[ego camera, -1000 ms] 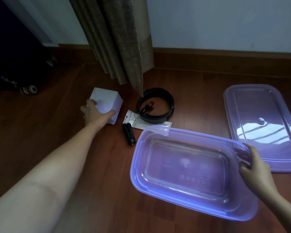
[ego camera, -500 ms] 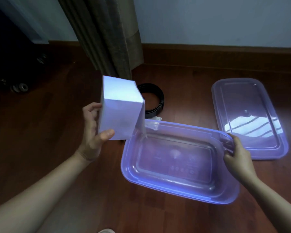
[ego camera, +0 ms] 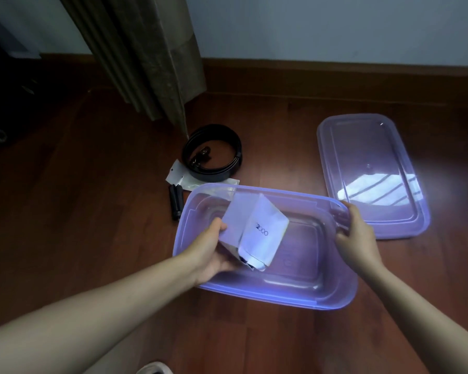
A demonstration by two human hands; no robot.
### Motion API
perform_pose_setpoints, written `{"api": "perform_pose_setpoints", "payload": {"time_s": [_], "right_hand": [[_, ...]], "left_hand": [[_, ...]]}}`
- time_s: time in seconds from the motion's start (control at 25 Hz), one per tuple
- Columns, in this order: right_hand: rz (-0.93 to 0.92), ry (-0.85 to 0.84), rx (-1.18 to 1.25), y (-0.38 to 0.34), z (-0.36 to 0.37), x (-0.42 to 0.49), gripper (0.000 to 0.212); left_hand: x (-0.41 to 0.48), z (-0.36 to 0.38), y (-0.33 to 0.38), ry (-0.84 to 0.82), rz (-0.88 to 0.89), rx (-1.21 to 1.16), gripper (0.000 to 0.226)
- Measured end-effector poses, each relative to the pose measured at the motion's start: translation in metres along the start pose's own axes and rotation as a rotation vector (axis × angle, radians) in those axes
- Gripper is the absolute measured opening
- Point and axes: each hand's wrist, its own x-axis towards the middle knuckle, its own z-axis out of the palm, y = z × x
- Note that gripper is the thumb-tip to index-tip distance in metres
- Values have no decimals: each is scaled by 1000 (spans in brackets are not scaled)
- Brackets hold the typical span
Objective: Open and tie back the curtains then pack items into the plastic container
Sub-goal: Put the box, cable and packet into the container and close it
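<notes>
Wooden floor (ego camera: 79, 211), view looking down.

Plastic container (ego camera: 281, 298): translucent purple, open, sits on the floor at frame centre, long side running 9 to 3 o'clock.

Left hand (ego camera: 214, 255): fingers and thumb wrapped round a white box (ego camera: 254, 230). The box is tilted, corner down, inside the container's 9 o'clock half. Some small print shows on its upper face. Cannot tell whether the box touches the container bottom.

Right hand (ego camera: 357, 233): grasps the container rim at its 3 o'clock end, fingers curled over the edge.

Lid (ego camera: 370, 174): same purple plastic, lies flat on the floor at 2 o'clock from the container, just beside it. A bright window reflection shows on it.

Coiled black belt (ego camera: 212, 152) lies at 11 o'clock from the container, near it. A flat white packet (ego camera: 176, 175) lies partly under the belt. A small black stick-like item (ego camera: 175, 205) lies just outside the container's 9 o'clock end.

Curtain (ego camera: 146, 55): brown, hangs in folds at 11 o'clock, hem close to the belt.
</notes>
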Motion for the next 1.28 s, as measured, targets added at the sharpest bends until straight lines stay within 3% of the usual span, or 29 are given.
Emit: {"api": "perform_pose_setpoints", "payload": {"time_s": [0.12, 0.2, 0.24, 0.32, 0.4, 0.44, 0.56, 0.8, 0.96, 1.0, 1.08, 1.2, 1.28], "right_hand": [[3, -6, 9, -1, -1, -2, 62], [7, -13, 6, -3, -3, -3, 63], [15, -13, -20, -5, -4, -3, 64], [14, -5, -79, -7, -5, -5, 64], [-3, 3, -96, -9, -6, -7, 62], [-4, 4, -103, -9, -7, -7, 61], [10, 17, -109, -11, -7, -7, 61], [28, 33, -89, -10, -8, -4, 61], [14, 36, -99, -7, -5, -2, 61], [17, 37, -100, -7, -5, -2, 61], [18, 36, -105, -7, -4, -2, 61], [11, 36, -94, -5, -3, -3, 61], [13, 40, -98, -4, -2, -2, 61]], "left_hand": [[7, 0, 7, 326, 194, 419, 29], [3, -2, 11, 457, 507, 800, 40], [-2, -2, 13, 423, 741, 1017, 49], [0, -5, 10, 162, 1105, 1562, 69], [18, -19, -6, 3, 1285, 2113, 83], [24, -25, -11, 20, 1257, 2249, 89], [27, -32, -9, 190, 1153, 2261, 106], [25, -31, -9, 260, 1299, 2192, 98], [13, -6, 39, 266, 1625, 1590, 51], [19, 0, 63, 322, 1557, 1461, 40], [43, 0, 111, 364, 1203, 1405, 37], [76, -21, 151, 166, 599, 1859, 66], [87, -32, 156, 153, 435, 2059, 66]]}}
